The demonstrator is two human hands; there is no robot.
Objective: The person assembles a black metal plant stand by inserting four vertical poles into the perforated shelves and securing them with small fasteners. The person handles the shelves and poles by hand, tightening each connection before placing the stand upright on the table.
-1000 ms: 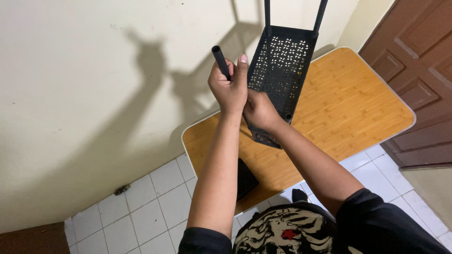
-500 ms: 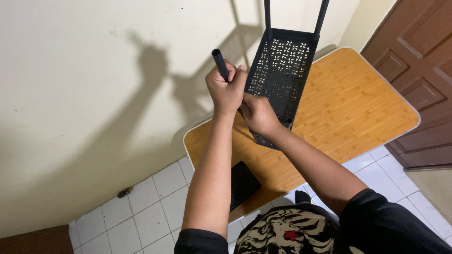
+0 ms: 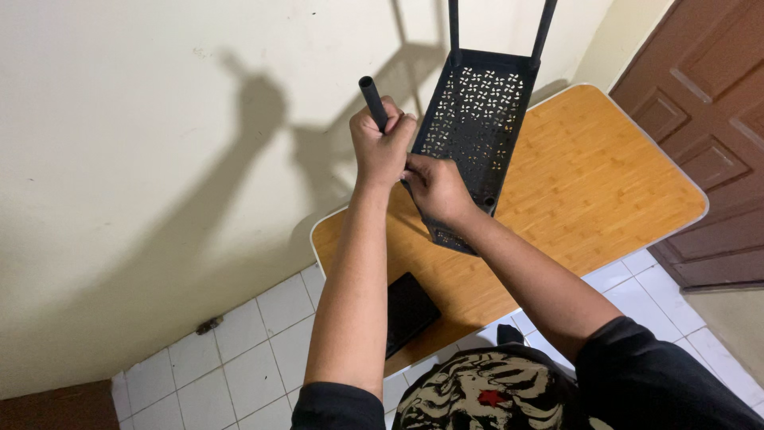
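Left hand (image 3: 380, 147) grip clamped on black tube (image 3: 372, 102); right hand (image 3: 435, 187) grip pinches near-left corner of black perforated tray (image 3: 476, 127), held tilted over wooden desk (image 3: 589, 191). Risk: tube likely misaligns, slips from corner; tray could tip onto desk.

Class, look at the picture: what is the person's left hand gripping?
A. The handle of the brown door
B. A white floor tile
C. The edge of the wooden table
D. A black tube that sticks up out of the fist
D. The left hand is closed around a black tube whose open end sticks up above the fist, beside the perforated black tray that the right hand touches.
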